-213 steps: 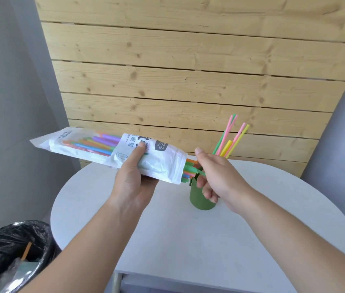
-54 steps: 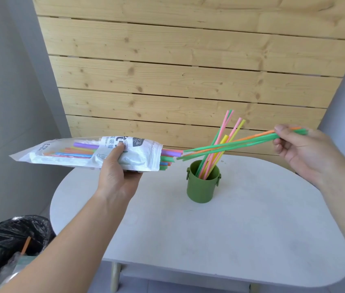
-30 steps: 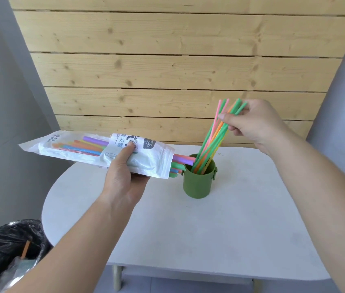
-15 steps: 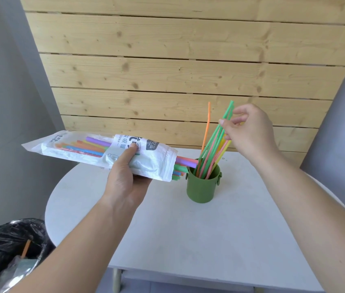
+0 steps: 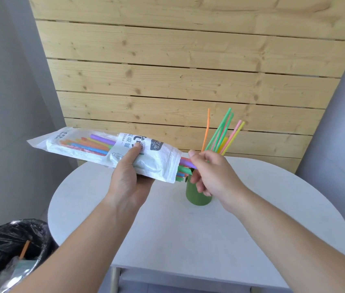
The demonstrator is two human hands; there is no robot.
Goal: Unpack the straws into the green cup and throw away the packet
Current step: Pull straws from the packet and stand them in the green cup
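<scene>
Left hand grips the straw packet above the counter; right hand fingers pinch straws protruding beside the green cup.

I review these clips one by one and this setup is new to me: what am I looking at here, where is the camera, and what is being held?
There is no machine: a person works with two bare hands, filmed by one wide-angle camera worn on the head, looking forward and down.

The left hand holds a white straw packet in the air, nearly level, open end to the right. The right hand pinches the straw ends sticking out of that opening.

On the round white table stands a green cup, partly hidden by the right hand, with coloured straws already leaning in it. At lower left is a bin with a black bag. Wooden planks fill the background.
</scene>
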